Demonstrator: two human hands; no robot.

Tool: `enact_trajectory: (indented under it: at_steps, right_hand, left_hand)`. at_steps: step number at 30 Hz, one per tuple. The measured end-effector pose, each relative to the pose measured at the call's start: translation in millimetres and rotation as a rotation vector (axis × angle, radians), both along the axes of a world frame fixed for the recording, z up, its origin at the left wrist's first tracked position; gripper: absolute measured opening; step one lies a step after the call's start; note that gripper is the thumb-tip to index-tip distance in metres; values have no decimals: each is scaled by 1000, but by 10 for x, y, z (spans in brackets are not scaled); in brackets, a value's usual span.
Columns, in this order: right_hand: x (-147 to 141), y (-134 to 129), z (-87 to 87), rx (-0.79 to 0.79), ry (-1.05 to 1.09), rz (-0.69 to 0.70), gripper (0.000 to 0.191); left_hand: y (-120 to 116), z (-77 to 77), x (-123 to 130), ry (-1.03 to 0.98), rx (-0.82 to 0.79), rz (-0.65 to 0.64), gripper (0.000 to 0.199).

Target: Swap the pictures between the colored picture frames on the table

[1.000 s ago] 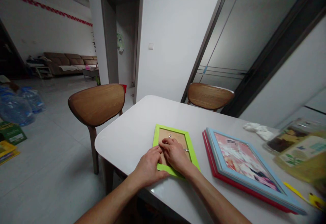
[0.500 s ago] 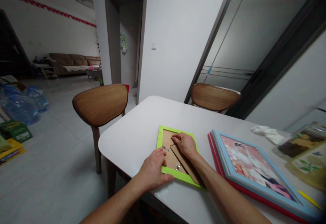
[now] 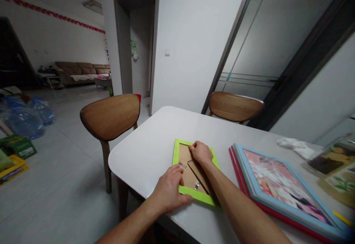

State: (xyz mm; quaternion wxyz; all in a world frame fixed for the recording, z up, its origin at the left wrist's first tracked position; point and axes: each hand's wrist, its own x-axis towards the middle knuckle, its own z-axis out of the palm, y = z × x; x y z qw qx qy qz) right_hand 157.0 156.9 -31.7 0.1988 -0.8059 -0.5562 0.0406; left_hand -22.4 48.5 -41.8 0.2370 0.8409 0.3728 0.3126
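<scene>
A lime-green picture frame (image 3: 198, 196) lies face down on the white table, its brown backing board (image 3: 184, 153) upward. Metal hangers, one at the left (image 3: 182, 164) and one at the bottom (image 3: 196, 185), are fixed to the board. A dark brown stand leg (image 3: 200, 174) slants across it, partly under my right forearm. My left hand (image 3: 170, 188) grips the frame's near-left corner, thumb along the bottom edge. My right hand (image 3: 202, 152) is closed, fingertips pressed on the board near its far edge; whatever they pinch is hidden.
To the right, a light-blue framed picture (image 3: 277, 184) rests on a red frame (image 3: 235, 168). Beyond are a white cloth (image 3: 296, 147) and a clear container (image 3: 330, 159). Wooden chairs stand at the left (image 3: 111, 116) and far side (image 3: 235, 106). Water bottles (image 3: 24, 120) are on the floor.
My right hand has shifted slightly on the backing board, its fingers more curled under. My left hand keeps its hold on the corner. The view has tilted up a little.
</scene>
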Motion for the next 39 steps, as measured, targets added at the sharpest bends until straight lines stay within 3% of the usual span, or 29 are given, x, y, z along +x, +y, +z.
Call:
enact_trajectory:
  at_steps: [6,11,20,28,32,36,39]
  right_hand:
    - [270,-489,154,55,-51,147,32]
    - [439,-920,70,27,-126,228,27]
    - [424,-994,-75,141,-61,163,24]
    - [375,-1259,-89,165,88,124,40]
    - [372,-1338,-50,251,456,47,44]
    - [256,-1430,51,326,1193,-15,39]
    - [-3,-1476,119,281,1734,95,29]
  left_hand:
    - [-3,-11,-5,-27,8,-2,28]
    - [4,-44,-5,-36,4,-1,28]
    - [6,-35,-12,-8,-5,-6,27]
    - [-86,102,73,219,78,-38,34]
    - [-108,118,72,175,29,-52,24]
    - [-101,135,31,-55,-21,-20,19]
    - [-142,189,68,-295,-117,-12,13]
